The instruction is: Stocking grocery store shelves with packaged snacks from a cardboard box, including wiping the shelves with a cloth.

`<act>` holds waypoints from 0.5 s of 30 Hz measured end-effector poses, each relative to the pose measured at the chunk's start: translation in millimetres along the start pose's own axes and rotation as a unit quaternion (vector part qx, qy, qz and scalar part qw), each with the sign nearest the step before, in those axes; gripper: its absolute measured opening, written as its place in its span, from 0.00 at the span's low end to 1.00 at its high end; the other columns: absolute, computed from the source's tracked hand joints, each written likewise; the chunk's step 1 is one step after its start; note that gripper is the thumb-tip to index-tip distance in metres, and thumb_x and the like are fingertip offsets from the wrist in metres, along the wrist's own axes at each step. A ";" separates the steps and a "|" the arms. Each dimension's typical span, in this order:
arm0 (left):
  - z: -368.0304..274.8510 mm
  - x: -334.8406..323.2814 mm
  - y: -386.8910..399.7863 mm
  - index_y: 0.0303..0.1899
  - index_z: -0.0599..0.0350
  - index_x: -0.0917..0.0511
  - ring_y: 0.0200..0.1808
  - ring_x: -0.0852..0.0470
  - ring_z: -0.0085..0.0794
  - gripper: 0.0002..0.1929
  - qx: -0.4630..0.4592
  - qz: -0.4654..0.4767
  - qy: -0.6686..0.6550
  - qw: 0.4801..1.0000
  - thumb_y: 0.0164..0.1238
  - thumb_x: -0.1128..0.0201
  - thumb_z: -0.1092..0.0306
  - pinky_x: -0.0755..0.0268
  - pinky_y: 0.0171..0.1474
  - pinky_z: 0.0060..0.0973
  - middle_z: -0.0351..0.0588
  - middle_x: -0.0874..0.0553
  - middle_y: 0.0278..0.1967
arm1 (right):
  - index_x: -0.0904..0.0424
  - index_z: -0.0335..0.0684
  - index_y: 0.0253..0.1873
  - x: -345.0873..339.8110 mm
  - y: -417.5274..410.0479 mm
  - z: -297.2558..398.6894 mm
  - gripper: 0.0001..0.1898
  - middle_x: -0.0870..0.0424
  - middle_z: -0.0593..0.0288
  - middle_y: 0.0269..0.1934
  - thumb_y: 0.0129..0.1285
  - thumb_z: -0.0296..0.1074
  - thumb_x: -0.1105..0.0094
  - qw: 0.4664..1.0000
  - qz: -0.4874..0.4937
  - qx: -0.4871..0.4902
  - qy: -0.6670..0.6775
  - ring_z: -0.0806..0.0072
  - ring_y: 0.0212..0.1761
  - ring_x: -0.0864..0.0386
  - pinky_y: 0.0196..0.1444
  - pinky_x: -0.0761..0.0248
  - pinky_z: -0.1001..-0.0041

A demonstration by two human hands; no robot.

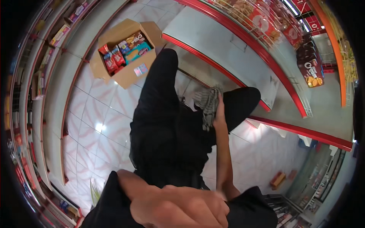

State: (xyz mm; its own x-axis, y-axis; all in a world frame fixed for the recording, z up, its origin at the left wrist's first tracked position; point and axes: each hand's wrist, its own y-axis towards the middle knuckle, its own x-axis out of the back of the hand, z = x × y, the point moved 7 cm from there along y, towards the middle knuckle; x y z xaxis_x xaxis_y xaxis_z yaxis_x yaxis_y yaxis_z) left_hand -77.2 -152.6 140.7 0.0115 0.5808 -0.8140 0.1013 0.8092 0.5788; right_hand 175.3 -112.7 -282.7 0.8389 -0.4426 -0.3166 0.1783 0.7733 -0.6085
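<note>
My right hand [220,111] grips a crumpled grey striped cloth [209,104] above my right thigh, beside the lower shelf. Close under the camera, my left hand [179,206] is raised before my chest with its knuckles up. Its fingers look bent, but their inner side is hidden. Beyond my left knee, an open cardboard box [129,78] stands on the tiled floor. Inside it lie red snack packets [114,59], a teal biscuit pack [138,52] and a brown cream-biscuit pack [135,40].
A red-edged shelf [199,30] runs ahead and to my right, with bagged snacks [256,18] and dark biscuit packs [312,71] higher up. Long shelves [70,71] with boxed goods line the left. A small brown carton [277,180] rests on the floor at right.
</note>
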 end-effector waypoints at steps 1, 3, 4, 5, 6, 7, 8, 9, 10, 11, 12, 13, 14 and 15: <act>-13.2 -0.1 0.9 0.41 0.81 0.21 0.17 0.20 0.41 0.12 -0.003 -0.010 0.046 0.999 0.80 0.38 0.74 0.32 0.18 0.38 0.62 0.18 0.24 | 0.30 0.39 0.76 -37.1 0.9 -14.0 0.31 0.21 0.60 0.70 0.81 0.57 0.49 1.000 0.009 -0.019 0.011 0.65 0.67 0.22 0.72 0.32 0.66; -6.8 17.6 3.2 0.41 0.82 0.22 0.15 0.22 0.41 0.12 0.013 -0.022 0.037 0.999 0.79 0.37 0.75 0.34 0.16 0.38 0.61 0.19 0.23 | 0.28 0.40 0.75 -26.7 0.0 0.1 0.32 0.19 0.60 0.67 0.80 0.58 0.48 0.999 0.004 -0.002 0.052 0.65 0.65 0.21 0.71 0.30 0.65; -3.8 19.0 6.2 0.43 0.81 0.21 0.20 0.19 0.42 0.10 0.026 0.004 -0.002 1.000 0.78 0.37 0.76 0.28 0.22 0.37 0.62 0.16 0.27 | 0.28 0.40 0.75 -14.4 -5.4 10.2 0.32 0.19 0.60 0.67 0.79 0.59 0.47 0.998 -0.003 0.027 0.057 0.65 0.67 0.21 0.71 0.30 0.65; -10.7 15.7 10.6 0.43 0.81 0.21 0.20 0.19 0.42 0.10 0.026 0.011 0.005 1.000 0.78 0.37 0.76 0.28 0.22 0.37 0.62 0.16 0.27 | 0.30 0.41 0.76 -0.3 -1.7 10.7 0.34 0.21 0.59 0.70 0.78 0.60 0.46 0.998 -0.029 0.022 0.056 0.64 0.69 0.22 0.72 0.31 0.66; -18.3 18.0 9.7 0.45 0.80 0.20 0.25 0.16 0.43 0.09 0.021 -0.049 0.072 0.996 0.78 0.36 0.76 0.25 0.26 0.35 0.62 0.15 0.31 | 0.32 0.41 0.78 12.4 2.2 2.1 0.35 0.23 0.59 0.72 0.78 0.61 0.47 0.997 -0.055 0.026 0.038 0.63 0.70 0.23 0.73 0.31 0.64; -35.6 18.1 4.6 0.47 0.79 0.20 0.29 0.14 0.44 0.09 0.009 -0.109 0.148 0.983 0.77 0.36 0.77 0.23 0.31 0.34 0.62 0.14 0.35 | 0.35 0.41 0.80 14.6 10.6 -18.3 0.37 0.25 0.58 0.73 0.78 0.63 0.48 0.998 -0.047 0.007 0.029 0.62 0.72 0.25 0.74 0.33 0.63; -30.8 27.4 -9.6 0.51 0.71 0.18 0.38 0.12 0.44 0.11 0.073 -0.052 0.136 0.987 0.78 0.34 0.71 0.21 0.37 0.32 0.60 0.12 0.42 | 0.35 0.41 0.80 22.7 14.0 -20.3 0.38 0.25 0.57 0.74 0.78 0.64 0.49 0.998 -0.017 -0.001 0.055 0.61 0.73 0.26 0.75 0.35 0.63; -42.3 40.6 -11.4 0.51 0.71 0.18 0.38 0.12 0.44 0.11 0.066 -0.059 0.153 0.984 0.78 0.34 0.71 0.21 0.37 0.32 0.60 0.12 0.42 | 0.36 0.41 0.81 19.2 10.8 -26.4 0.39 0.27 0.55 0.75 0.79 0.65 0.52 0.995 -0.069 -0.064 0.036 0.62 0.74 0.28 0.77 0.37 0.64; -52.6 46.0 -6.9 0.49 0.66 0.17 0.43 0.13 0.46 0.10 0.063 0.030 0.248 0.966 0.73 0.34 0.70 0.22 0.46 0.36 0.56 0.13 0.43 | 0.37 0.39 0.81 14.2 4.1 -26.0 0.39 0.27 0.54 0.75 0.79 0.65 0.53 0.992 -0.103 -0.051 -0.055 0.62 0.75 0.28 0.77 0.38 0.65; -60.5 58.8 -0.5 0.47 0.60 0.17 0.48 0.15 0.48 0.09 0.060 0.128 0.331 0.933 0.68 0.33 0.69 0.23 0.54 0.41 0.52 0.14 0.44 | 0.38 0.38 0.81 11.4 1.1 -16.5 0.39 0.28 0.54 0.76 0.80 0.65 0.54 0.979 -0.141 -0.023 -0.142 0.63 0.75 0.29 0.78 0.40 0.65; -70.7 78.7 3.7 0.43 0.56 0.15 0.44 0.13 0.43 0.04 0.056 0.182 0.438 0.879 0.71 0.33 0.69 0.23 0.51 0.37 0.46 0.13 0.41 | 0.38 0.38 0.81 1.2 -3.5 -19.8 0.39 0.28 0.54 0.76 0.80 0.65 0.54 0.981 -0.128 -0.016 -0.142 0.63 0.75 0.29 0.78 0.40 0.65; -80.8 115.6 4.6 0.41 0.54 0.15 0.43 0.13 0.42 0.04 0.129 0.183 0.530 0.818 0.74 0.33 0.66 0.23 0.50 0.38 0.45 0.13 0.40 | 0.39 0.36 0.81 -16.5 -13.4 -19.8 0.40 0.29 0.53 0.76 0.81 0.64 0.54 0.978 -0.036 0.064 -0.196 0.63 0.76 0.30 0.78 0.41 0.66; -94.8 167.9 3.0 0.40 0.53 0.14 0.44 0.11 0.35 0.04 0.208 0.086 0.595 0.772 0.74 0.31 0.66 0.22 0.49 0.34 0.41 0.11 0.40 | 0.40 0.34 0.81 -29.1 -21.3 -15.5 0.40 0.29 0.52 0.76 0.81 0.63 0.55 0.956 0.051 0.143 -0.250 0.64 0.76 0.31 0.78 0.42 0.67; -111.9 225.1 0.4 0.40 0.55 0.13 0.44 0.12 0.34 0.03 0.226 0.014 0.655 0.721 0.70 0.28 0.70 0.22 0.49 0.33 0.42 0.11 0.41 | 0.40 0.34 0.81 -28.2 -14.0 -12.4 0.40 0.29 0.52 0.76 0.81 0.63 0.55 0.954 0.051 0.154 -0.253 0.64 0.76 0.31 0.78 0.42 0.67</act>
State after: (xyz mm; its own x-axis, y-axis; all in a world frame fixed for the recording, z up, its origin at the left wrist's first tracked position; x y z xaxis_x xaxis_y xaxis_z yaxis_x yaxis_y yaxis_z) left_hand -185.9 -11.6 -36.8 -0.8993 0.4224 0.1134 0.4368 0.8552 0.2789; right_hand 142.7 -116.7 -274.3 0.9869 -0.1420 0.0763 0.1593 0.9319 -0.3258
